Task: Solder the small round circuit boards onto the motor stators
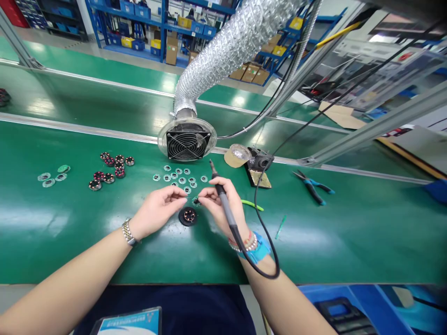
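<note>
- The left hand [157, 209] has thumb and forefinger pressed together, pinching a thin, bright sliver too small to identify, held out toward the other hand
- The right hand [223, 204] cradles a slim black soldering iron [217, 184] like a pen, tip pointing up and away from the hands; this grip seems to leave thumb and forefinger free to pinch a tiny dark part [196, 201]
- Just below both hands, a round black disc with copper-coloured pads [187, 216] lies flat on the green worktop [314, 242], within easy reach
- Farther out lie small clear rings with metal centres [178, 176], dark rings with red markings [111, 167] and pale green rings [52, 176], apparently grouped by kind
- Straight ahead, a round fan-fronted fume extractor [186, 144] on a silver foil duct [230, 51] faces the hands, likely to draw fumes away
- To the right sit a black iron stand with a brass pad [259, 170] and blue-handled pliers [312, 187], kept aside from the small parts
- A blue strap [256, 249] circles the right wrist, probably for static protection
</note>
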`<state>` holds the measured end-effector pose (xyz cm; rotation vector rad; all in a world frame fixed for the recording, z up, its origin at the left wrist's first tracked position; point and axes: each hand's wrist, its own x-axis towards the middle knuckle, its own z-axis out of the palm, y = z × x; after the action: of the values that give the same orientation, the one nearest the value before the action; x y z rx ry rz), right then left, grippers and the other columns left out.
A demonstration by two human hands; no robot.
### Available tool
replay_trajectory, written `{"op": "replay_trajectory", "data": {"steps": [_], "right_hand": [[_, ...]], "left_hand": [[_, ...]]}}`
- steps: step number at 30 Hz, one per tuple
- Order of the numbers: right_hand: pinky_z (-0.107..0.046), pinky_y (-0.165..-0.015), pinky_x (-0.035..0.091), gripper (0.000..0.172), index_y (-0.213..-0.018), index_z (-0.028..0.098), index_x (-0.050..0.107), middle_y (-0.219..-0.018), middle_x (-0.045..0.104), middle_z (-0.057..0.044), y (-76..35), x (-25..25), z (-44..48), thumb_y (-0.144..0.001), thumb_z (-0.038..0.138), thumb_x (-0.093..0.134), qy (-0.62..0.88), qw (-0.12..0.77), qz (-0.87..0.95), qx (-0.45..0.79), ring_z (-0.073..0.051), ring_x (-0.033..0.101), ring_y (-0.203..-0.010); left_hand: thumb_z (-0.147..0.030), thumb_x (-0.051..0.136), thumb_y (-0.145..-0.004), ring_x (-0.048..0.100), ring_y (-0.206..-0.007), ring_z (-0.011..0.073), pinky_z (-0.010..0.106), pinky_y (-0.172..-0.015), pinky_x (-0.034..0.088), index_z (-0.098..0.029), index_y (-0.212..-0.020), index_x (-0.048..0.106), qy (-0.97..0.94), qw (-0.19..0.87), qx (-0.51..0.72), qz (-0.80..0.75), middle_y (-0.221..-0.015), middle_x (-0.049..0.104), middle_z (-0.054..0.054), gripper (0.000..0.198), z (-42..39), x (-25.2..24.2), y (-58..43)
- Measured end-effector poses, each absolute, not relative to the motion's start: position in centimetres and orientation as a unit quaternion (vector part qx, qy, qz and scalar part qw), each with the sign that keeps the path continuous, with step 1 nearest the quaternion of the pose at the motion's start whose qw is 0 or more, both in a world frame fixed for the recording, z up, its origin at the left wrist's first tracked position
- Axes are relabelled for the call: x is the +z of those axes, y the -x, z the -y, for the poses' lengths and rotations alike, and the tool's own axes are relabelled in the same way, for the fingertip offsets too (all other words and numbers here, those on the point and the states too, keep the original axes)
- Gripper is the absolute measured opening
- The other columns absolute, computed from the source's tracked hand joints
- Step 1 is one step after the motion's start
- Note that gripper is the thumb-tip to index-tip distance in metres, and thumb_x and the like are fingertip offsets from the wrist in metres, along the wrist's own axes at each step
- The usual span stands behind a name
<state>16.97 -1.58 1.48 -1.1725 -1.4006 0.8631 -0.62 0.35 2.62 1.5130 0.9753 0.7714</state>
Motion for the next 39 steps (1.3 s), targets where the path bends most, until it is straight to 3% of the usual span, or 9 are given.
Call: {"op": "replay_trajectory", "data": {"steps": [9, 14, 18, 23, 27, 31, 39], "right_hand": [[-0.029, -0.072, 0.053, 0.028, -0.099, 0.024, 0.044, -0.084, 0.065, -0.001, -15.5, 1.9, 3.3, -0.076, 0.014, 0.056, 0.458, 0.554, 0.578, 0.386, -0.014, 0.065, -0.079], [-0.032, -0.074, 0.053, 0.041, -0.107, 0.025, 0.042, -0.091, 0.062, -0.003, -15.8, 1.4, 3.8, -0.073, 0.015, 0.062, 0.473, 0.525, 0.665, 0.242, -0.016, 0.062, -0.08], [-0.033, -0.071, 0.053, 0.038, -0.108, 0.024, 0.043, -0.093, 0.06, -0.005, -15.3, 1.5, 4.3, -0.075, 0.018, 0.061, 0.482, 0.472, 0.731, 0.1, -0.017, 0.06, -0.079], [-0.034, -0.071, 0.052, 0.04, -0.113, 0.025, 0.04, -0.092, 0.06, -0.005, -14.7, 1.4, 4.6, -0.078, 0.015, 0.056, 0.462, 0.463, 0.755, 0.043, -0.019, 0.059, -0.081], [-0.033, -0.072, 0.051, 0.037, -0.108, 0.024, 0.043, -0.092, 0.061, -0.005, -15.4, 1.6, 4.3, -0.077, 0.014, 0.058, 0.479, 0.464, 0.741, 0.076, -0.018, 0.06, -0.081], [-0.033, -0.077, 0.05, 0.041, -0.108, 0.024, 0.04, -0.097, 0.064, -0.004, -17.1, 1.3, 4.0, -0.074, 0.015, 0.062, 0.511, 0.488, 0.679, 0.198, -0.017, 0.061, -0.083], [-0.033, -0.088, 0.045, 0.041, -0.104, 0.024, 0.04, -0.097, 0.067, -0.003, -16.9, -0.2, 4.8, -0.073, 0.012, 0.063, 0.481, 0.426, 0.691, 0.331, -0.016, 0.062, -0.094]], "left_hand": [[-0.021, 0.062, -0.072, 0.057, -0.062, 0.0081, 0.023, -0.064, 0.048, -0.014, -0.082, 0.051, -0.524, 0.676, 0.347, -0.384, -0.071, 0.056, -0.002, 0.016, 0.5, 3.2, 0.3], [-0.021, 0.064, -0.071, 0.059, -0.062, 0.0091, 0.024, -0.063, 0.049, -0.015, -0.084, 0.05, -0.496, 0.691, 0.363, -0.381, -0.073, 0.055, -0.002, 0.021, 0.4, 3.1, 0.4], [-0.02, 0.064, -0.071, 0.057, -0.061, 0.0071, 0.021, -0.062, 0.048, -0.016, -0.084, 0.051, -0.485, 0.689, 0.373, -0.388, -0.072, 0.054, -0.003, 0.019, 0.6, 3.0, 0.2], [-0.019, 0.064, -0.071, 0.054, -0.068, 0.0072, 0.02, -0.066, 0.047, -0.015, -0.083, 0.051, -0.484, 0.69, 0.377, -0.384, -0.074, 0.054, -0.003, 0.018, 0.9, 2.9, 0.0], [-0.022, 0.061, -0.074, 0.055, -0.07, 0.009, 0.022, -0.066, 0.047, -0.015, -0.086, 0.052, -0.507, 0.674, 0.367, -0.393, -0.075, 0.055, -0.001, 0.017, 0.5, 3.0, 0.3], [-0.027, 0.058, -0.076, 0.057, -0.073, 0.012, 0.025, -0.065, 0.048, -0.015, -0.088, 0.052, -0.527, 0.621, 0.385, -0.434, -0.078, 0.056, 0.001, 0.018, -0.4, 3.2, 0.9], [-0.029, 0.057, -0.075, 0.057, -0.07, 0.0122, 0.026, -0.064, 0.047, -0.015, -0.088, 0.052, -0.535, 0.607, 0.36, -0.464, -0.077, 0.056, 0.0, 0.02, -1.0, 2.8, 1.1]]}}
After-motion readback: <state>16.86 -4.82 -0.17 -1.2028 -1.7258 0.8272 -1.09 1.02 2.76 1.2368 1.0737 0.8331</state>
